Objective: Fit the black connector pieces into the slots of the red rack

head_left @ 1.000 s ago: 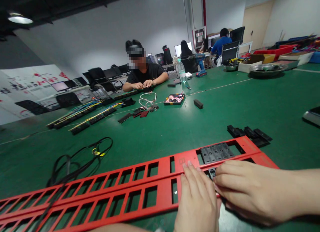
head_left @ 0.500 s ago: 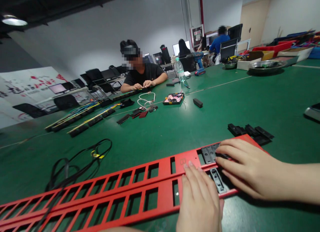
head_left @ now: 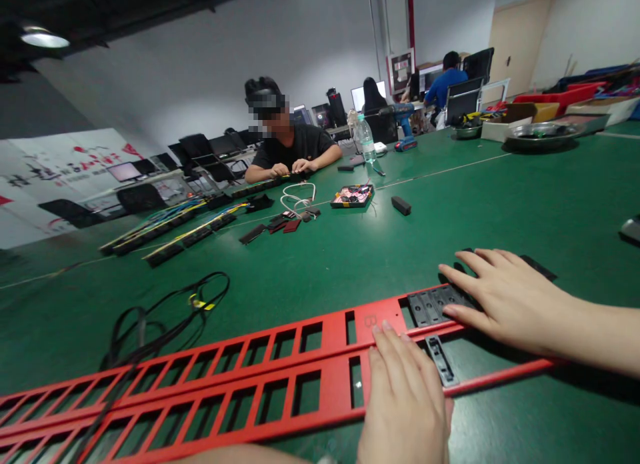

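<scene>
A long red slotted frame [head_left: 335, 394] lies slanting across the front of the green table. My left hand [head_left: 406, 397] rests on it near the letter B, fingers wrapped over its front rail. My right hand [head_left: 505, 297] is spread open, palm down, over the frame's right part and the loose black pieces behind it. Several black blocks [head_left: 429, 309] sit side by side in the rear row, partly under my right fingers. One grey block [head_left: 442, 362] stands in the front row between my hands. A black piece [head_left: 539, 267] shows beyond my right hand.
Black cables [head_left: 145, 344] loop over the frame's left part. Farther back are wired black strips [head_left: 195, 234], dark and red scraps, a small box [head_left: 353, 196], a bottle [head_left: 367, 141] and a drill [head_left: 405, 127]. Across the table a person [head_left: 290, 147] works with both hands.
My right hand has moved back and right, its fingers spreading over the loose black pieces. More of the frame's front right opening shows. My left hand stays on the frame.
</scene>
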Action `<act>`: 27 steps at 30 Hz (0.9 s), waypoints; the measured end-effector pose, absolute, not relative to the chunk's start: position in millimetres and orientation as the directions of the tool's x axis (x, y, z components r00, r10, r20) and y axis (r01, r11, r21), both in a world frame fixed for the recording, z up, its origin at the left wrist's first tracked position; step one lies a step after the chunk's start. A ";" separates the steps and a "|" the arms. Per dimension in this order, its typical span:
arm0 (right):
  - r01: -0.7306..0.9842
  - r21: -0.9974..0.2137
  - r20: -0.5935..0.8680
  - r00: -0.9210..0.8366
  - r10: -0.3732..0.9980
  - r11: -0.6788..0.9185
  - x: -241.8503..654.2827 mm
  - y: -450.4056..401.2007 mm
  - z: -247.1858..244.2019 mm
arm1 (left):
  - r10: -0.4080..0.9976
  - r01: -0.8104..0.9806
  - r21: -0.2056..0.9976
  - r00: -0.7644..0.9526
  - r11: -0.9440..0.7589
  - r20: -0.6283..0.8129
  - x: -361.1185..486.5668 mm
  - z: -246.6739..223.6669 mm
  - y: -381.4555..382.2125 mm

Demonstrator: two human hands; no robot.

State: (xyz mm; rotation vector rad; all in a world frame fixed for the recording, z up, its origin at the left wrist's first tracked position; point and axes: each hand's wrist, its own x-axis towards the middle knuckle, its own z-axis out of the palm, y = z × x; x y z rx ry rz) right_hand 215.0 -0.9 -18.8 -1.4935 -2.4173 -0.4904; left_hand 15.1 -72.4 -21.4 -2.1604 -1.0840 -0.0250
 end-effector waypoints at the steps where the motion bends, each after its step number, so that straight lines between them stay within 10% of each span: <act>1: 0.897 0.144 0.378 -0.441 0.814 0.419 214.8 -0.9 -19.3 | 0.693 0.709 -0.583 0.648 -0.398 0.316 15.3 -21.2 -72.4; 27: 0.764 0.317 0.479 -0.640 0.601 0.562 208.6 -11.8 -5.8 | 0.681 0.778 -0.534 0.588 -0.331 0.436 21.1 -32.0 -70.4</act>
